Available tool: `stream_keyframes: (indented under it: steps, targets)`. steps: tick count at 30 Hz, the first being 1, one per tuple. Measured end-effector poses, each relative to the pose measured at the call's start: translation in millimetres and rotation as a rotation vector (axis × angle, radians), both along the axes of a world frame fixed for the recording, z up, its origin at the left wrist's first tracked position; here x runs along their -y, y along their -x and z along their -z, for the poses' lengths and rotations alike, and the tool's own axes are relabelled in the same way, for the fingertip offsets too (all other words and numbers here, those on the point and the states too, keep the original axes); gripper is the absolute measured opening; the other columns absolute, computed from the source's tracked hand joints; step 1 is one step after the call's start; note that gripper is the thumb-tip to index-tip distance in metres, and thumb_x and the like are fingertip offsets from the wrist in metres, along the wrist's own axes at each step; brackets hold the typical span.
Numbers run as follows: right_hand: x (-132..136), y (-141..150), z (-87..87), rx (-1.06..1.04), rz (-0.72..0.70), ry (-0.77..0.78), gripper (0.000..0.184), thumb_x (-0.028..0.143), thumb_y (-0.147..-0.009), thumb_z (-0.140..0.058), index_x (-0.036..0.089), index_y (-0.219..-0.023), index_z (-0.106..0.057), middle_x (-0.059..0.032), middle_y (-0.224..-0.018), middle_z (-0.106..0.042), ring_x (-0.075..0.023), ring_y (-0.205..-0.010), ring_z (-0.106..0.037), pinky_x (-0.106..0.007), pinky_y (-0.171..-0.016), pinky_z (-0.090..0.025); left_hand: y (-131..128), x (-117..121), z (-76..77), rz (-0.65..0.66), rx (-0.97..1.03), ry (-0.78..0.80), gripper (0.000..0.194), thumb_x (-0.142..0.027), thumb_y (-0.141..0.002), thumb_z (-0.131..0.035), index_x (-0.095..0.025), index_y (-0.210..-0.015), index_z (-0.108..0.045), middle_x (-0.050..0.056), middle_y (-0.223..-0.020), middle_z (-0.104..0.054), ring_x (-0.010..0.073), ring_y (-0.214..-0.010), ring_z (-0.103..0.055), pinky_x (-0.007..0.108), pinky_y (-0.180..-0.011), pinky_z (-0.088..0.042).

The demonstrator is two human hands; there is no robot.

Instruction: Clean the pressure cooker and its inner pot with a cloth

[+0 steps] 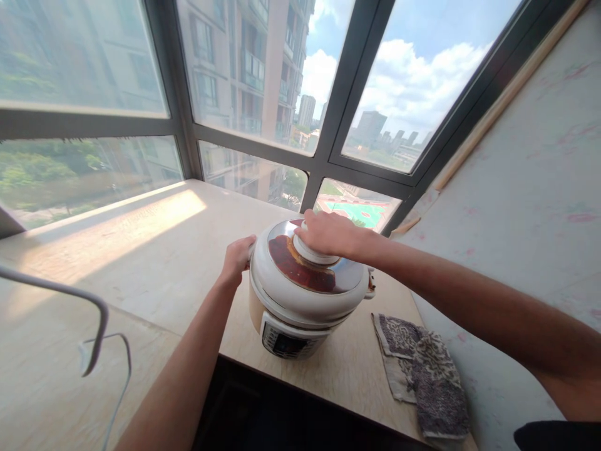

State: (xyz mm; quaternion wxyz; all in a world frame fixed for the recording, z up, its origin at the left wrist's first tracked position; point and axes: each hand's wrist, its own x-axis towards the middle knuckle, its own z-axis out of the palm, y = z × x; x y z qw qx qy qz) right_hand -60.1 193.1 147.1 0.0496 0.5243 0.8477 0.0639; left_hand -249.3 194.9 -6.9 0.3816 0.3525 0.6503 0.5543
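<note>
- Cooker [307,308] stands upright on the worktop [188,250], between the two hands, its lid [291,266] on top and control panel [286,342] facing the person.
- Left hand [238,258] is against the cooker's left side, curled on the handle there, fingertips partly hidden.
- Right hand [328,232] is on top of the cooker, clasping the lid's white knob [315,254].
- Patterned cloth [422,369] lies right of the cooker, apart from both hands.

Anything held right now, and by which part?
Right hand grips the white lid knob of the cooker. Left hand is at the cooker's left side; its exact grip is hidden.
</note>
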Motion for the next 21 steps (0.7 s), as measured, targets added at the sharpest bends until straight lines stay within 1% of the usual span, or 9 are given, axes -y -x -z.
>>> stream_keyframes:
  steps: [6,11,15,17,19,21]
  targets:
    - [-0.5,4.6,9.9,-0.040,0.013,-0.033,0.048,0.049,-0.102,-0.043,0.012,-0.128,-0.059,-0.0245,-0.121,-0.071,-0.0347,-0.113,-0.070,-0.042,-0.089,-0.054,1.0,3.5,0.5,0.047,-0.024,-0.060,0.029,-0.042,-0.075,-0.057,-0.020,-0.060,-0.047,-0.005,-0.054,-0.042,0.0104,-0.050,-0.036,0.023,-0.045,-0.023]
    - [-3.8,10.5,14.1,-0.025,0.047,0.001,0.047,0.046,-0.102,-0.044,0.011,-0.129,-0.060,-0.0251,-0.120,-0.072,-0.0335,-0.117,-0.068,-0.041,-0.090,-0.054,1.0,2.4,2.3,-0.005,0.073,-0.009,0.033,-0.046,-0.077,-0.060,-0.022,-0.061,-0.044,-0.005,-0.052,-0.039,0.0103,-0.048,-0.032,0.024,-0.043,-0.022]
    - [-4.1,10.1,15.5,-0.048,0.047,-0.002,0.047,0.046,-0.102,-0.044,0.012,-0.130,-0.060,-0.0252,-0.121,-0.072,-0.0342,-0.116,-0.069,-0.042,-0.090,-0.054,1.8,1.3,3.9,0.005,0.103,-0.007,0.034,-0.048,-0.077,-0.060,-0.022,-0.062,-0.045,-0.005,-0.051,-0.039,0.0101,-0.046,-0.032,0.024,-0.043,-0.022]
    - [-2.5,9.1,16.8,-0.053,0.051,-0.011,0.048,0.047,-0.102,-0.044,0.012,-0.131,-0.060,-0.0256,-0.123,-0.071,-0.0361,-0.115,-0.069,-0.045,-0.089,-0.055,2.6,1.3,5.2,0.015,0.117,-0.014,0.034,-0.048,-0.077,-0.060,-0.022,-0.063,-0.046,-0.005,-0.051,-0.040,0.0101,-0.045,-0.033,0.024,-0.044,-0.023]
    - [-0.1,7.8,18.7,-0.054,0.048,-0.036,0.050,0.047,-0.102,-0.043,0.011,-0.132,-0.060,-0.0260,-0.124,-0.069,-0.0380,-0.115,-0.069,-0.048,-0.087,-0.056,3.1,1.5,6.7,0.017,0.136,-0.028,0.033,-0.049,-0.075,-0.062,-0.022,-0.064,-0.047,-0.006,-0.052,-0.040,0.0101,-0.046,-0.033,0.024,-0.044,-0.023]
    - [2.3,5.8,20.8,-0.056,0.028,-0.072,0.049,0.047,-0.102,-0.043,0.010,-0.131,-0.060,-0.0257,-0.125,-0.068,-0.0379,-0.113,-0.069,-0.048,-0.086,-0.056,3.3,1.9,8.1,0.017,0.157,-0.046,0.033,-0.050,-0.073,-0.063,-0.021,-0.065,-0.049,-0.006,-0.053,-0.041,0.0103,-0.048,-0.034,0.024,-0.045,-0.024]
